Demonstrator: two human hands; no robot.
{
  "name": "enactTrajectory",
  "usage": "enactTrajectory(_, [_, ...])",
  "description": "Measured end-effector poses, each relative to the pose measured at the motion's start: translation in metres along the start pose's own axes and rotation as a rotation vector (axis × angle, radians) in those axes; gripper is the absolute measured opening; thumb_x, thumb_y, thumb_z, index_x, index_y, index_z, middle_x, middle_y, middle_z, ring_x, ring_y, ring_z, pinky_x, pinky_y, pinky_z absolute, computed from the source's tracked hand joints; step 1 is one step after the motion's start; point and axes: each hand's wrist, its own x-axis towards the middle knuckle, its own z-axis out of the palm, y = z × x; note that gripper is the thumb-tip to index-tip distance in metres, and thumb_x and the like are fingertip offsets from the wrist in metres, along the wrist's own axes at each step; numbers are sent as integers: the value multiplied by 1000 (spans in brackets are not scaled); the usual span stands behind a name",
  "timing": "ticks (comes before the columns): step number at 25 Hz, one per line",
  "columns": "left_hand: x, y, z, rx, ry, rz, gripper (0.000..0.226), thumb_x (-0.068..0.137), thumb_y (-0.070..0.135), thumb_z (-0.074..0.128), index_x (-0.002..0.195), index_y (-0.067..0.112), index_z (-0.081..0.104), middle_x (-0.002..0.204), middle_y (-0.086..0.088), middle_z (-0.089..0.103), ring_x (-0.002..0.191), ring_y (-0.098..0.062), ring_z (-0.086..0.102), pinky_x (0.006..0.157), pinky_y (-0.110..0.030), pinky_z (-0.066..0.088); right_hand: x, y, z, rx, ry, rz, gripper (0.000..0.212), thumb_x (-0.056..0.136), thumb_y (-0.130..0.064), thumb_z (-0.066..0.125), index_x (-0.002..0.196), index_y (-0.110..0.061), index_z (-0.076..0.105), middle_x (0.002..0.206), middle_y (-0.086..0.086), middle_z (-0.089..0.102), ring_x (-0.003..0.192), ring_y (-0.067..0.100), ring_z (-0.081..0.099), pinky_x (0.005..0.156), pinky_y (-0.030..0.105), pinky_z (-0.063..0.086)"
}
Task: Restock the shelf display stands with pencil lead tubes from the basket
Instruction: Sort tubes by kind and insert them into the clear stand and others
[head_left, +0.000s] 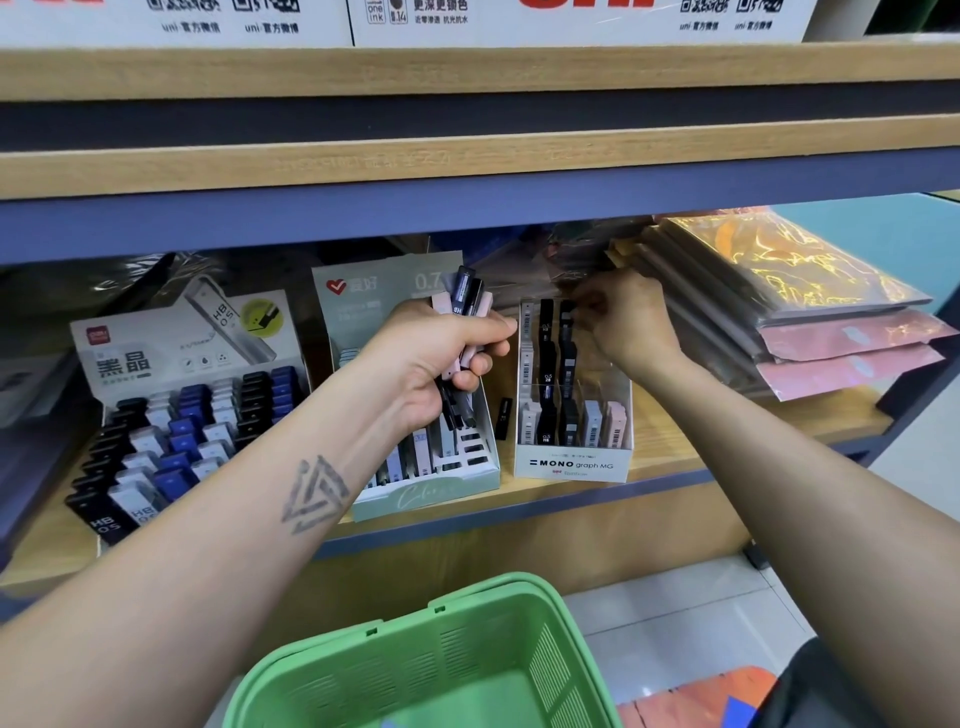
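The green basket (415, 660) is sitting closest to us, down low under our arms. Above it, our left hand (441, 358) is gripping a bunch of lead tubes (470, 306), its fingers curled tight around them. Farther back, our right hand (623, 322) is reaching into the clear stand (571, 462) on the shelf (670, 441), its fingers pinching a dark tube (567, 312) at the back row. We should be sliding it straight down into its own slot, gently, so the other tubes stay standing.
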Motion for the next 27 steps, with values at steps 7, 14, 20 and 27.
enactTrajectory(7, [-8, 1, 0, -30, -117, -98, 17, 95, 14, 62, 105, 0, 61, 69, -9, 62, 47, -9, 44, 33, -13, 26, -6, -27, -21, 269, -41, 107, 18, 92, -6, 68, 107, -11, 75, 103, 4, 75, 92, 17, 71, 86, 30, 58])
enactTrajectory(14, [-22, -5, -2, -148, -254, -178, 27, 99, 18, 58, 108, -6, 62, 78, -17, 67, 52, -13, 53, 31, -13, 32, -36, -76, -46, 1171, -579, 331, 21, 90, -4, 68, 110, 2, 72, 99, 20, 72, 92, 29, 68, 90, 37, 59])
enactTrajectory(20, [-26, -7, -4, -205, -303, -193, 23, 101, 21, 53, 105, 1, 64, 81, -16, 66, 58, -15, 58, 32, -11, 32, -37, -73, -54, 1208, -548, 365, 24, 72, -1, 75, 96, -2, 72, 84, 14, 72, 81, 23, 69, 77, 29, 61])
enactTrajectory(27, [-23, -9, -5, -155, -280, -217, 17, 98, 11, 58, 111, -1, 59, 76, -11, 62, 51, -10, 48, 33, -11, 31, -32, -64, -57, 1198, -435, 441, 14, 85, 7, 69, 98, 0, 71, 84, 14, 73, 75, 18, 69, 67, 23, 60])
